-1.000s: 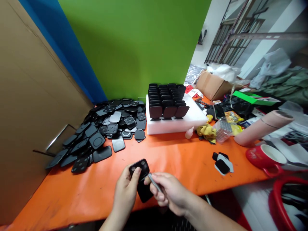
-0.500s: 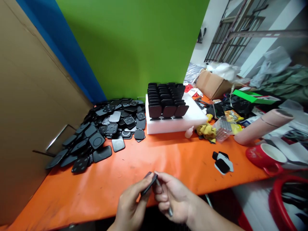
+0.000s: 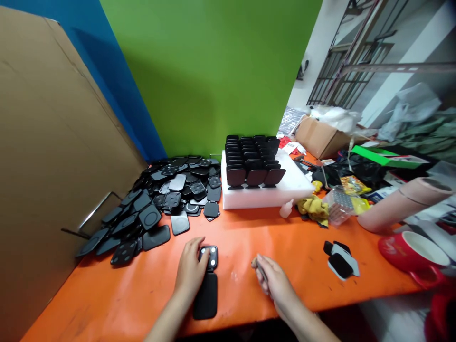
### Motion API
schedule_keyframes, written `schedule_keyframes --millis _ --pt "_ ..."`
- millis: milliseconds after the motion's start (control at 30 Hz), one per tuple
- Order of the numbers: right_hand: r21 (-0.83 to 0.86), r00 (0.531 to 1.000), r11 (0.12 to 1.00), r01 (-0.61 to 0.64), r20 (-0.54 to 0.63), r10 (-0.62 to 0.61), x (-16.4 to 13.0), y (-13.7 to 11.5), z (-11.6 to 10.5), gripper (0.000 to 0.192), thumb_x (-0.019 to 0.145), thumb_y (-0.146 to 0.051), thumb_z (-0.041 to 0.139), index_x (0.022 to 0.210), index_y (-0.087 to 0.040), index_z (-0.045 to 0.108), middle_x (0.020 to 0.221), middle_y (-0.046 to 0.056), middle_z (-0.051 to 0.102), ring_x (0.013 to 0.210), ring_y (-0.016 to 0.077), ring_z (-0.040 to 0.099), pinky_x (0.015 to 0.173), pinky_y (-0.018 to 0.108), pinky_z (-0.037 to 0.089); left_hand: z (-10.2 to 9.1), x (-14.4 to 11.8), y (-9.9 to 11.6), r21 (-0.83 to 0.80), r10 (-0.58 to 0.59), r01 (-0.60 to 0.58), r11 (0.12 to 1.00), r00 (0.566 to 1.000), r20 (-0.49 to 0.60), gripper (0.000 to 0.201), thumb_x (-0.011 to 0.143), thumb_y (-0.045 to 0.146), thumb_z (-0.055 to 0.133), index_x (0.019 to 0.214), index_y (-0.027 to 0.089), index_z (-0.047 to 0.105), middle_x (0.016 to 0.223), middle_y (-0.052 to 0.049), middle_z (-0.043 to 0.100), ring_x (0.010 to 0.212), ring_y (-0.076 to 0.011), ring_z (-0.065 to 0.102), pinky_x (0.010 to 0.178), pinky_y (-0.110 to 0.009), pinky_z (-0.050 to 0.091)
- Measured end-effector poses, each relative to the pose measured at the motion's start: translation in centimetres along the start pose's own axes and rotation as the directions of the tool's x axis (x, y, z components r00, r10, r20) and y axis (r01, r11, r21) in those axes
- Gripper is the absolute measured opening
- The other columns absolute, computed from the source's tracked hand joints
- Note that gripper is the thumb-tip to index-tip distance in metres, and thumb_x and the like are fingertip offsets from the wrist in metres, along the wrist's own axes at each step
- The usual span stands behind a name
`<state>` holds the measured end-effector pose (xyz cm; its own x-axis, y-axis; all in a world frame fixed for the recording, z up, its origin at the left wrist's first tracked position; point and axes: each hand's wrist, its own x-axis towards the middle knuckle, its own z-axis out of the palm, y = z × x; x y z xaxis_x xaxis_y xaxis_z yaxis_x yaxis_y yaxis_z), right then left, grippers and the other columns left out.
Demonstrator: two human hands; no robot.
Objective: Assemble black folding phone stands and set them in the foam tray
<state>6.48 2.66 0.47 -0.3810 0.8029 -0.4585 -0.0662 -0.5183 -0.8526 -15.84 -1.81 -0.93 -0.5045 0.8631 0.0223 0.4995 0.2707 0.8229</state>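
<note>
A hinged black piece lies unfolded on the orange tabletop. Its smaller square section, at the far end, shows pale round dots; the longer section is plain black. My left hand grips it from the left, thumb across the dotted section and fingers along its outer edge. To the right, my right hand is closed around a slim, dull metal tool, held just above the table. The tool's exact kind is unclear, and a small brownish bit shows by the fingertips.
Many similar black pieces are heaped at left. Rows of upright black plates stand on a white foam block. Right of it are a small bottle, yellow cloth, pads and a red mug.
The black piece, held folded between both hands before, now lies opened flat under my left hand. My right hand has moved away to the right, keeping the metal tool.
</note>
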Motion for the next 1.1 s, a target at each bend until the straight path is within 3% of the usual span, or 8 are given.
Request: schedule_keyframes --millis 67,167,267,400,600,800,933,1100 --pt "-0.132 0.988 0.982 0.133 -0.065 -0.143 0.6 1.1 -0.8 0.043 0.073 -0.058 0.051 0.070 -0.015 0.053 0.050 -0.006 0.036 0.040 0.0054 0.027 0.039 0.019 0.017 0.3 1.3 0.3 0.044 0.020 -0.019 0.999 1.000 -0.022 0.037 0.079 0.034 0.047 0.113 0.017 0.051 0.115 -0.011 0.052 0.108 -0.0239 0.049 0.092 -0.038 0.039" --pt "-0.255 0.967 0.941 0.222 -0.064 -0.246 0.9 2.2 -1.5 0.045 0.077 -0.058 0.047 0.071 -0.014 0.055 0.053 -0.004 0.037 0.045 0.0075 0.031 0.042 0.021 0.022 0.8 5.3 1.3 0.108 0.008 -0.002 0.994 0.998 -0.060 0.045 0.082 0.033 0.045 0.123 0.015 0.041 0.117 -0.013 0.050 0.105 -0.0230 0.051 0.089 -0.037 0.040" --pt "-0.323 0.963 0.915 0.243 -0.032 -0.267 0.8 2.6 -1.7 0.045 0.080 -0.056 0.043 0.074 -0.014 0.056 0.055 -0.003 0.038 0.048 0.0088 0.033 0.044 0.022 0.024 1.4 9.8 2.0 0.174 -0.022 0.036 0.984 0.997 -0.080 0.052 0.080 0.033 0.053 0.126 0.014 0.037 0.115 -0.014 0.051 0.106 -0.0248 0.049 0.090 -0.041 0.038" --pt "-0.324 0.967 0.917 0.233 -0.023 -0.253 0.7 2.7 -1.8 0.045 0.081 -0.057 0.040 0.075 -0.014 0.056 0.056 -0.003 0.037 0.047 0.0086 0.031 0.044 0.022 0.023 1.7 12.7 1.9 0.225 -0.095 0.099 0.969 0.995 -0.029 0.035 0.084 0.033 0.051 0.115 0.016 0.047 0.108 -0.008 0.054 0.092 -0.0199 0.056 0.078 -0.041 0.046" --pt "-0.328 0.967 0.915 0.236 -0.008 -0.253 0.7 2.8 -1.9 0.045 0.081 -0.056 0.041 0.076 -0.015 0.057 0.057 -0.002 0.039 0.049 0.0093 0.033 0.044 0.022 0.024 1.3 11.4 1.7 0.255 -0.043 0.040 0.966 0.999 0.005 0.031 0.084 0.031 0.051 0.112 0.016 0.050 0.112 -0.008 0.053 0.096 -0.0206 0.054 0.080 -0.042 0.045" --pt "-0.264 0.972 0.940 0.217 -0.035 -0.234 0.8 2.7 -1.7 0.048 0.073 -0.062 0.049 0.071 -0.015 0.058 0.054 -0.002 0.038 0.046 0.0092 0.030 0.042 0.022 0.023 3.1 11.3 3.9 0.198 -0.037 0.035 0.980 0.999 0.007 0.040 0.082 0.031 0.054 0.118 0.017 0.045 0.119 -0.009 0.048 0.106 -0.0248 0.048 0.088 -0.048 0.039" --pt "-0.229 0.971 0.948 0.220 -0.046 -0.236 0.8 2.5 -1.6 0.047 0.072 -0.062 0.051 0.071 -0.015 0.058 0.054 -0.002 0.039 0.046 0.0091 0.031 0.042 0.021 0.025 3.3 12.3 5.5 0.050 -0.113 0.110 0.993 0.992 0.058 0.036 0.083 0.030 0.053 0.116 0.017 0.046 0.113 -0.008 0.052 0.097 -0.0217 0.054 0.082 -0.043 0.044" --pt "-0.275 0.955 0.923 0.270 -0.047 -0.294 0.7 2.5 -1.9 0.039 0.075 -0.054 0.053 0.077 -0.016 0.060 0.063 0.002 0.050 0.057 0.0133 0.045 0.053 0.023 0.038 0.5 9.9 6.7 -0.233 -0.180 0.222 0.947 0.965 0.189 0.025 0.085 0.029 0.046 0.103 0.014 0.054 0.090 -0.005 0.059 0.072 -0.0137 0.058 0.064 -0.030 0.048"
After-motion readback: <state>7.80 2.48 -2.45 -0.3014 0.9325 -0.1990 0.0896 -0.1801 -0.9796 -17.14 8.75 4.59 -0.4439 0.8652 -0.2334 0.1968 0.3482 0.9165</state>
